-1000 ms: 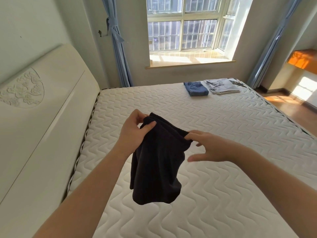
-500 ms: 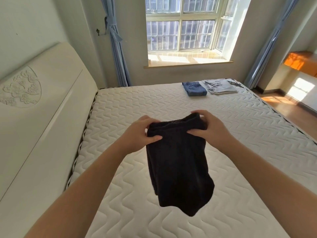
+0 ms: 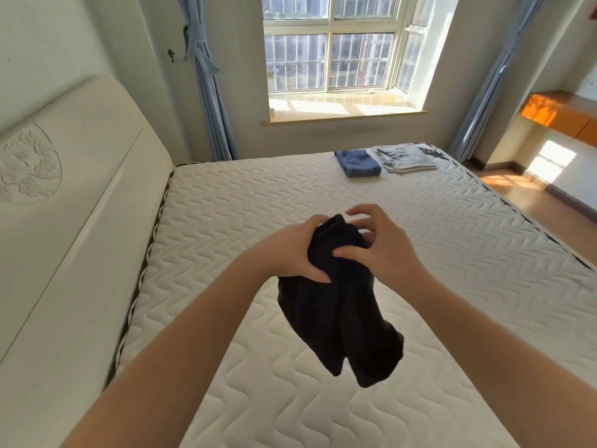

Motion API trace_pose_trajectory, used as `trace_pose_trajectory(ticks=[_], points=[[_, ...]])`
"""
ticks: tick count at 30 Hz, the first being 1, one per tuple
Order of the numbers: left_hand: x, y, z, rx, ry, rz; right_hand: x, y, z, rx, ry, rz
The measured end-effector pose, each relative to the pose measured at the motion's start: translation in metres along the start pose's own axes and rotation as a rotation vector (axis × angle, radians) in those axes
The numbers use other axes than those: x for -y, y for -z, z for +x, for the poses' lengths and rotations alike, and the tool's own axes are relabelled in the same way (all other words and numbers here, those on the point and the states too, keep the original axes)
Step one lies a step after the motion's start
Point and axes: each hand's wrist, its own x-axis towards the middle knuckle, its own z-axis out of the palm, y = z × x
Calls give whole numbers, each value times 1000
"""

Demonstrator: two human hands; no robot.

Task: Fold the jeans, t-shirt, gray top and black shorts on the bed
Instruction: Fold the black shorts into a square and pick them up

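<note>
Head-camera view of a bedroom, looking forward and down over a bare quilted mattress. The black shorts (image 3: 339,305) hang in the air above the near half of the bed (image 3: 436,253), bunched at the top and held between both hands, with the two leg ends dangling free and clear of the mattress. The left hand (image 3: 292,250) grasps the upper left of the bunched cloth, thumb laid across the front of the fabric. The right hand (image 3: 384,244) grips the upper right of the same bunch, thumb pressed into the cloth; its remaining fingers are curled above the top edge, and how many of them touch the fabric cannot be told. At the far end of the bed, well apart from the hands, lie the folded jeans (image 3: 358,162) and, just beside them on the right, a folded pale gray garment (image 3: 405,158); whether this is the t-shirt, the gray top, or both stacked cannot be told. A cream headboard (image 3: 64,195) borders the bed on the left. A window (image 3: 332,56) flanked by blue curtains (image 3: 206,85) occupies the far wall.
</note>
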Motion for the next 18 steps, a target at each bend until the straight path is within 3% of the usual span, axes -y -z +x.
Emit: trace_pose_trajectory(ticks=[5,11,18], points=[[-12,-10,18,-14,-10,25,-9,10,-5,-56,-11,20],[-19,-22,35,-49,8,148,-41,20,-21,43,-112,260],[-33,-20,28,-34,-18,65,-149,8,-64,221,-668,86]])
